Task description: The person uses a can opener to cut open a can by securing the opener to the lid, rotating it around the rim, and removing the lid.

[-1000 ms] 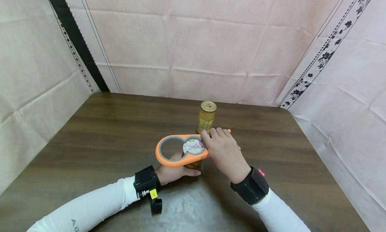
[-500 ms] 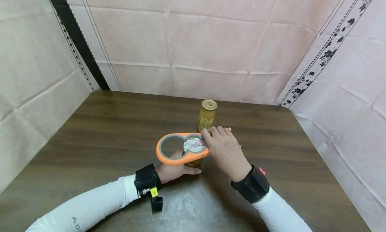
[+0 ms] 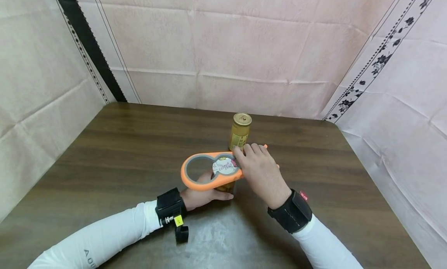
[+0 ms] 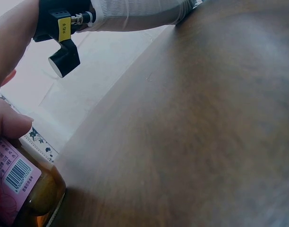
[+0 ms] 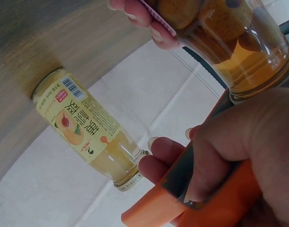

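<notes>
My left hand (image 3: 200, 198) grips a glass jar (image 3: 227, 186) of brownish fruit in liquid, standing on the table. Its pink barcode label shows in the left wrist view, below the thumb (image 4: 12, 120). An orange and grey jar opener (image 3: 188, 182) lies across the top, its smaller ring around the jar's white printed lid (image 3: 224, 166). The larger ring reaches out to the left, over the left hand. My right hand (image 3: 260, 175) holds the opener by its handles, fingers curled round them. The right wrist view shows the handles (image 5: 154, 205) close together under the thumb.
Just behind the opener stands a second glass jar (image 3: 239, 134) with a gold lid and yellow label; the label in the right wrist view pictures a peach. The brown wooden table (image 3: 139, 144) ends at pale cloth hangings (image 3: 244, 55) on the back and sides.
The head view has tilted down slightly, so everything sits a little higher in it. Both hands, the opener and the jars keep their places relative to one another.
</notes>
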`<state>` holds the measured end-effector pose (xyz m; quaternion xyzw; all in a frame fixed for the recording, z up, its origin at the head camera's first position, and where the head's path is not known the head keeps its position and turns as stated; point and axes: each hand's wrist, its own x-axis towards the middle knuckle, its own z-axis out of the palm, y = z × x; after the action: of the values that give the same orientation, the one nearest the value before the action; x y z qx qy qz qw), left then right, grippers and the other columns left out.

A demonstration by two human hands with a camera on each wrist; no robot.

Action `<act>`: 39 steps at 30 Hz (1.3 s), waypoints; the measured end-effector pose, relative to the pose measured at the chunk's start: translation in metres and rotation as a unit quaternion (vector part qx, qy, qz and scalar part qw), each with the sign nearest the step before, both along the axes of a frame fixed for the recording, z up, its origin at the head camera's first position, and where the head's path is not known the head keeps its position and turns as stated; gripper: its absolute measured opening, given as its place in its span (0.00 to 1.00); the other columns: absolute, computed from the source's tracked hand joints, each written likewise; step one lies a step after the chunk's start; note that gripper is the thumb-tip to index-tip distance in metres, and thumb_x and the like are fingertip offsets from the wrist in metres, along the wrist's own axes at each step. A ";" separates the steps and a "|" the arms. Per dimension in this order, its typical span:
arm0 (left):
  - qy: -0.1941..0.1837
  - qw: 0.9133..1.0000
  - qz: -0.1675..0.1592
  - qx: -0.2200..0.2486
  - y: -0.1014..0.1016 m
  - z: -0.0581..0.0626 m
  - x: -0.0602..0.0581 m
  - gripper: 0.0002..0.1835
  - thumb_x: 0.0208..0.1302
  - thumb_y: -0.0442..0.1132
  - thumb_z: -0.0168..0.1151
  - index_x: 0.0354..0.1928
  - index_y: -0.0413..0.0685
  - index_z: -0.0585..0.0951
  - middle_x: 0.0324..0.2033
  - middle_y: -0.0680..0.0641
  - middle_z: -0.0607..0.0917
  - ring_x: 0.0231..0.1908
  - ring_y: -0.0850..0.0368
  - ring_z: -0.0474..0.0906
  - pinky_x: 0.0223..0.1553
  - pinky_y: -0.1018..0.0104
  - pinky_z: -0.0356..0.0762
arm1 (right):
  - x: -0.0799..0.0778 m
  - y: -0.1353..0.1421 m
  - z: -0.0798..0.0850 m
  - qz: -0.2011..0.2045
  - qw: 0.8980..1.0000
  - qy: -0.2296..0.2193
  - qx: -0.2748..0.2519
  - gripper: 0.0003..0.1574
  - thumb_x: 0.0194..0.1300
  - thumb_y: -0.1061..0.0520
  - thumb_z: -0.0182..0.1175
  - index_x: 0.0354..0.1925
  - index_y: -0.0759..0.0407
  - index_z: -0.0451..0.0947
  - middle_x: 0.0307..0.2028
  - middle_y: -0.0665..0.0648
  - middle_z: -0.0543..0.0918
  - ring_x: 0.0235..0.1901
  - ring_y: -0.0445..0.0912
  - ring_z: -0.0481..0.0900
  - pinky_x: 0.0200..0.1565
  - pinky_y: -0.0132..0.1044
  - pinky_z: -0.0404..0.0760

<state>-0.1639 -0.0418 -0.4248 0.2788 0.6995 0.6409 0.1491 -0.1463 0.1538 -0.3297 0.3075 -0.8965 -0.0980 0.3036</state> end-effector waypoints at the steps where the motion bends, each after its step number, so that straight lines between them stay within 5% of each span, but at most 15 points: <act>1: -0.002 1.000 0.001 -0.001 0.000 0.000 0.000 0.51 0.57 0.32 0.75 0.78 0.57 0.58 0.75 0.54 0.64 0.73 0.54 0.60 0.73 0.54 0.63 | 0.000 0.000 0.000 0.000 1.000 0.000 -0.002 0.23 0.57 0.67 0.70 0.50 0.60 0.74 0.33 0.58 0.79 0.36 0.52 0.78 0.43 0.42 0.82; 24: -0.035 0.999 -0.009 -0.010 0.000 0.000 -0.001 0.51 0.60 0.32 0.73 0.79 0.61 0.54 0.77 0.55 0.59 0.76 0.55 0.55 0.75 0.51 0.58 | -0.004 0.000 0.000 0.009 0.999 -0.023 -0.026 0.29 0.53 0.68 0.73 0.53 0.58 0.75 0.37 0.59 0.81 0.41 0.53 0.79 0.51 0.48 0.82; 39: -0.042 0.999 -0.020 0.004 -0.002 0.001 -0.001 0.50 0.62 0.34 0.72 0.80 0.60 0.53 0.78 0.55 0.58 0.77 0.54 0.54 0.74 0.54 0.60 | -0.009 0.001 0.000 0.022 0.999 -0.014 -0.033 0.23 0.58 0.70 0.69 0.49 0.57 0.75 0.37 0.58 0.80 0.43 0.54 0.80 0.56 0.51 0.83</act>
<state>-0.1647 -0.0437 -0.4234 0.2657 0.6842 0.6521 0.1899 -0.1557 0.1552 -0.3301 0.3184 -0.8964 -0.0573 0.3029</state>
